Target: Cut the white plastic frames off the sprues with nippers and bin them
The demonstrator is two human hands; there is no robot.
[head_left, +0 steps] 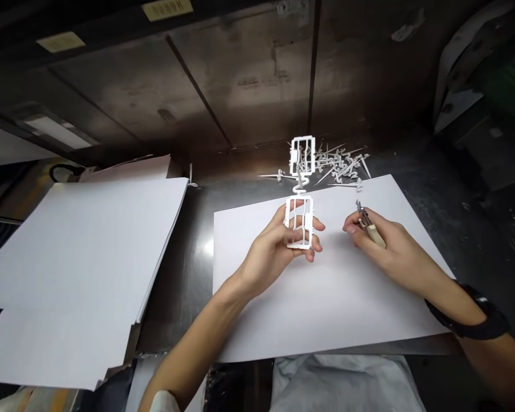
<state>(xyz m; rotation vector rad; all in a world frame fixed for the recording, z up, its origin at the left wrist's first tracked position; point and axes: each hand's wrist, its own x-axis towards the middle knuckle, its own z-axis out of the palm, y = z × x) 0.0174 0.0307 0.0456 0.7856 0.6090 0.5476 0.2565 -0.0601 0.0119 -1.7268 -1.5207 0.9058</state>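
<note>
My left hand [278, 240] grips a white plastic molded part [299, 222] made of two small rectangular frames joined by a wavy link. Its lower frame lies against my fingers, and the upper one sticks out toward the pile behind. In my right hand [384, 243] is a small cutter [371, 229] with metal jaws and beige handles, its tip pointing away from me. The two hands are apart, both above a white sheet [339, 309]. Behind them lies a heap of thin white plastic sprue pieces [343, 163], partly covered by the upper frame.
A stack of large white sheets [90, 246] sits on the left, over a cardboard box. The dark metal tabletop [189, 274] shows between the stack and the sheet. A stained metal wall [249, 86] rises at the back. A black band [467, 315] circles my right wrist.
</note>
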